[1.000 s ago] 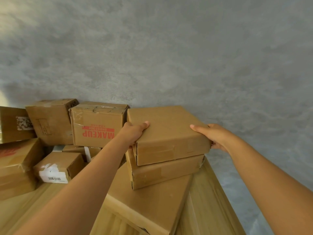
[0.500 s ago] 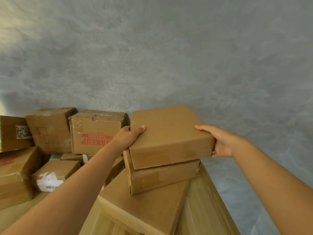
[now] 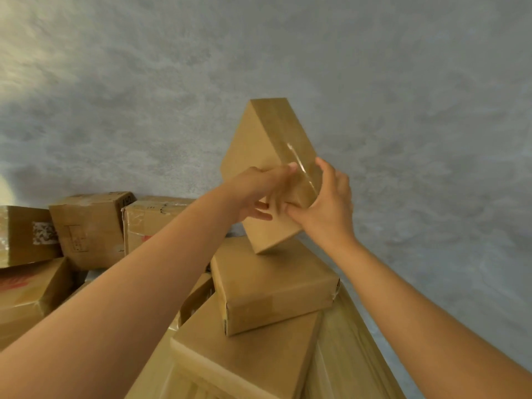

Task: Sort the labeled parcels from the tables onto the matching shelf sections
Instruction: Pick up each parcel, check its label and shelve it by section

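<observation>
Head view is showing the lifted parcel (image 3: 270, 156) tipping up on its lower corner above the stacked box (image 3: 273, 286) on the counter (image 3: 345, 341), its long axis rising away from the person. Both hands are grasping its near end: left hand (image 3: 256, 194) over the left face, right hand (image 3: 325, 203) cupping the taped side, equally near.

A single view is given, taken from a wide-angle camera worn on the person's head. It is aimed forward and slightly downward, toward the far right corner of the wooden surface (image 3: 339, 358) and the grey wall (image 3: 288, 53) behind it. The scene is seen from close range: both forearms are stretched out from the bottom corners of the frame, and straight lines are bent by the lens near the edges. No second view is supplied, so no overlap is shared.
</observation>
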Demonstrator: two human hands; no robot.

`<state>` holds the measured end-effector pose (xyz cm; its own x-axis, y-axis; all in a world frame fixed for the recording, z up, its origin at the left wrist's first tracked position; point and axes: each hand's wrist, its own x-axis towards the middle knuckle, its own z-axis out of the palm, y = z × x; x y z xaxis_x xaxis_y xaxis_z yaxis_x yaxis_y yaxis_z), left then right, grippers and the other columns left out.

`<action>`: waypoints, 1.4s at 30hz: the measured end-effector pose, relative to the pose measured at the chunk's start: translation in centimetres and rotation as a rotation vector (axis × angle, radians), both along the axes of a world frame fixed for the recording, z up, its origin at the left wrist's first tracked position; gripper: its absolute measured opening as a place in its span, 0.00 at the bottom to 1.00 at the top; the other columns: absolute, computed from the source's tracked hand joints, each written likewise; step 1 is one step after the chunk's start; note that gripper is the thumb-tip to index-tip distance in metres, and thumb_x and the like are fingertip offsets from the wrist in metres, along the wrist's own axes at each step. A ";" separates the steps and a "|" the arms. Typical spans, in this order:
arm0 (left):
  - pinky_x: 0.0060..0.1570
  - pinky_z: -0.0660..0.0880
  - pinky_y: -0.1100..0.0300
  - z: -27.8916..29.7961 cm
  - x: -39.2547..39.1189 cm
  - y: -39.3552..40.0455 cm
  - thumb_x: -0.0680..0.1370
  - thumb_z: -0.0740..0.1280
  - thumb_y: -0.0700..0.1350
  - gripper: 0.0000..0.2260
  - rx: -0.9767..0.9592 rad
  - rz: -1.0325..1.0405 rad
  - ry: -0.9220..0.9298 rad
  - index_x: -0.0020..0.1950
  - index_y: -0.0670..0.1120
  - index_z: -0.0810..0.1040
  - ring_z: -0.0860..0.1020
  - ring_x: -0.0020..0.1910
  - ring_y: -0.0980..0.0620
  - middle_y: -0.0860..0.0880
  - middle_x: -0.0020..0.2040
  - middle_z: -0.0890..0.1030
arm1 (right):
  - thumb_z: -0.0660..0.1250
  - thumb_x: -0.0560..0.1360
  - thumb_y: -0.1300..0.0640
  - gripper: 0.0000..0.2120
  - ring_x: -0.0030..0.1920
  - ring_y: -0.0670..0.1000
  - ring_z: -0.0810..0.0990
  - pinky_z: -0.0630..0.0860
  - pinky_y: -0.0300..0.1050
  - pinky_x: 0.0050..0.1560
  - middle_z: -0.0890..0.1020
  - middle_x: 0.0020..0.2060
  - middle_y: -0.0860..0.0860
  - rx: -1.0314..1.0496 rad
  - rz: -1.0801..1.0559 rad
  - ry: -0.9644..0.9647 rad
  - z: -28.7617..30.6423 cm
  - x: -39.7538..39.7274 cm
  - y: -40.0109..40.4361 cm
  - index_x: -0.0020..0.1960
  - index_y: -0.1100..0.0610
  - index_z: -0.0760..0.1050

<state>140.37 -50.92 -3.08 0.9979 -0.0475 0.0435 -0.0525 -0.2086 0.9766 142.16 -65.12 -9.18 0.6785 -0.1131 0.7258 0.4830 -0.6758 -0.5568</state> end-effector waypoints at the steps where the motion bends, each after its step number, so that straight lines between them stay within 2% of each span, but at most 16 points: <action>1: 0.57 0.78 0.44 0.2 -0.1 -0.3 0.76 0.70 0.59 0.20 -0.060 0.023 -0.003 0.59 0.47 0.73 0.76 0.60 0.44 0.50 0.56 0.74 | 0.76 0.65 0.45 0.47 0.68 0.55 0.66 0.66 0.54 0.67 0.65 0.68 0.52 -0.071 -0.033 -0.043 -0.1 -0.3 0.6 0.77 0.49 0.57; 3: 0.48 0.80 0.47 0.3 -0.2 -0.3 0.74 0.73 0.59 0.22 -0.169 0.073 0.001 0.57 0.46 0.71 0.78 0.49 0.50 0.50 0.52 0.76 | 0.75 0.66 0.44 0.46 0.69 0.55 0.65 0.65 0.52 0.65 0.66 0.69 0.53 -0.157 -0.019 -0.107 -0.2 -0.9 1.6 0.78 0.50 0.57; 5: 0.41 0.81 0.50 -0.2 0.2 0.4 0.68 0.78 0.60 0.32 -0.259 0.150 0.002 0.63 0.44 0.70 0.80 0.47 0.50 0.47 0.53 0.79 | 0.74 0.69 0.45 0.41 0.68 0.53 0.67 0.68 0.49 0.66 0.68 0.69 0.51 -0.150 0.106 -0.148 -0.2 -1.6 2.4 0.77 0.51 0.59; 9: 0.56 0.78 0.45 -2.0 1.0 2.4 0.58 0.82 0.62 0.50 -0.374 0.349 -0.032 0.70 0.45 0.60 0.78 0.56 0.42 0.44 0.59 0.76 | 0.69 0.76 0.51 0.23 0.64 0.46 0.71 0.71 0.41 0.63 0.76 0.63 0.45 -0.117 0.305 -0.137 -0.1 -2.7 3.7 0.69 0.51 0.71; 12: 0.54 0.75 0.49 -3.2 1.0 3.7 0.65 0.77 0.62 0.43 -0.311 0.370 -0.046 0.70 0.46 0.61 0.76 0.56 0.44 0.46 0.58 0.75 | 0.66 0.78 0.53 0.14 0.60 0.43 0.75 0.73 0.38 0.57 0.79 0.60 0.44 0.055 0.415 0.007 0.2 -2.6 4.0 0.64 0.49 0.76; 15: 0.47 0.75 0.51 -3.8 0.6 5.3 0.67 0.75 0.63 0.37 -0.271 0.323 -0.065 0.67 0.48 0.63 0.77 0.53 0.48 0.48 0.56 0.77 | 0.64 0.80 0.49 0.20 0.67 0.47 0.70 0.69 0.39 0.62 0.72 0.68 0.47 -0.038 0.304 0.187 -0.5 -1.0 2.8 0.71 0.50 0.70; 17: 0.53 0.77 0.49 -3.8 0.0 6.7 0.61 0.76 0.68 0.43 -0.255 0.242 -0.063 0.68 0.48 0.66 0.80 0.54 0.47 0.48 0.57 0.80 | 0.62 0.80 0.45 0.27 0.73 0.52 0.63 0.62 0.47 0.71 0.66 0.73 0.50 -0.059 0.192 0.320 -1.2 0.1 1.4 0.76 0.51 0.64; 20: 0.58 0.77 0.47 -4.0 -0.7 8.9 0.54 0.77 0.70 0.51 -0.228 0.177 -0.079 0.71 0.49 0.69 0.82 0.56 0.46 0.48 0.58 0.83 | 0.63 0.78 0.41 0.34 0.76 0.56 0.59 0.60 0.54 0.74 0.60 0.77 0.52 -0.004 0.122 0.451 -1.9 0.7 -0.6 0.79 0.50 0.56; 23: 0.52 0.79 0.51 -4.3 -1.5 10.2 0.71 0.69 0.65 0.30 -0.228 0.118 -0.103 0.67 0.48 0.75 0.84 0.53 0.46 0.46 0.56 0.84 | 0.66 0.76 0.41 0.38 0.69 0.53 0.71 0.70 0.48 0.65 0.67 0.74 0.50 0.229 0.226 0.544 -1.9 0.7 -1.9 0.79 0.50 0.54; 25: 0.49 0.78 0.52 -4.7 -1.8 11.2 0.77 0.64 0.62 0.22 -0.240 0.066 -0.082 0.63 0.48 0.78 0.84 0.52 0.45 0.45 0.54 0.85 | 0.68 0.74 0.38 0.38 0.63 0.51 0.76 0.74 0.47 0.62 0.74 0.69 0.49 0.399 0.323 0.641 -1.9 0.8 -2.5 0.77 0.51 0.58; 28: 0.55 0.77 0.48 -5.2 -2.2 12.2 0.76 0.62 0.63 0.25 -0.251 0.002 -0.053 0.64 0.48 0.78 0.83 0.56 0.43 0.42 0.58 0.84 | 0.70 0.70 0.36 0.36 0.57 0.51 0.81 0.79 0.51 0.57 0.81 0.60 0.49 0.557 0.470 0.785 -1.8 1.0 -3.2 0.72 0.50 0.66; 30: 0.52 0.77 0.49 -5.2 -2.5 12.5 0.73 0.62 0.65 0.28 -0.233 -0.016 -0.039 0.65 0.47 0.77 0.83 0.55 0.42 0.42 0.58 0.84 | 0.69 0.70 0.35 0.32 0.54 0.51 0.84 0.81 0.49 0.50 0.84 0.56 0.49 0.585 0.545 0.856 -1.7 0.9 -3.4 0.69 0.49 0.71; 32: 0.52 0.77 0.49 -4.9 -2.7 12.7 0.71 0.62 0.67 0.30 -0.214 -0.019 -0.025 0.64 0.48 0.78 0.84 0.54 0.43 0.42 0.56 0.84 | 0.69 0.70 0.34 0.30 0.54 0.52 0.84 0.81 0.48 0.48 0.85 0.54 0.50 0.608 0.578 0.889 -1.7 0.8 -3.2 0.66 0.49 0.74; 36: 0.63 0.74 0.43 -4.7 -2.1 13.0 0.74 0.63 0.68 0.28 -0.269 0.124 -0.058 0.65 0.51 0.78 0.82 0.58 0.44 0.45 0.59 0.83 | 0.75 0.60 0.30 0.43 0.55 0.55 0.84 0.81 0.58 0.54 0.83 0.57 0.51 0.748 0.522 0.812 -2.0 0.9 -1.5 0.69 0.48 0.69; 39: 0.64 0.72 0.41 -5.6 -1.8 12.1 0.74 0.66 0.66 0.32 -0.533 0.322 -0.057 0.72 0.49 0.70 0.77 0.62 0.43 0.45 0.65 0.78 | 0.71 0.67 0.33 0.36 0.54 0.56 0.82 0.80 0.62 0.53 0.82 0.56 0.52 0.879 0.452 0.739 -2.0 0.7 0.6 0.67 0.51 0.67; 42: 0.62 0.73 0.37 -6.5 -1.7 9.4 0.69 0.71 0.66 0.41 -0.660 0.278 0.001 0.76 0.50 0.63 0.74 0.65 0.39 0.43 0.68 0.74 | 0.68 0.71 0.34 0.33 0.52 0.57 0.81 0.80 0.63 0.50 0.80 0.55 0.54 0.961 0.447 0.751 -2.4 -0.2 3.3 0.65 0.53 0.65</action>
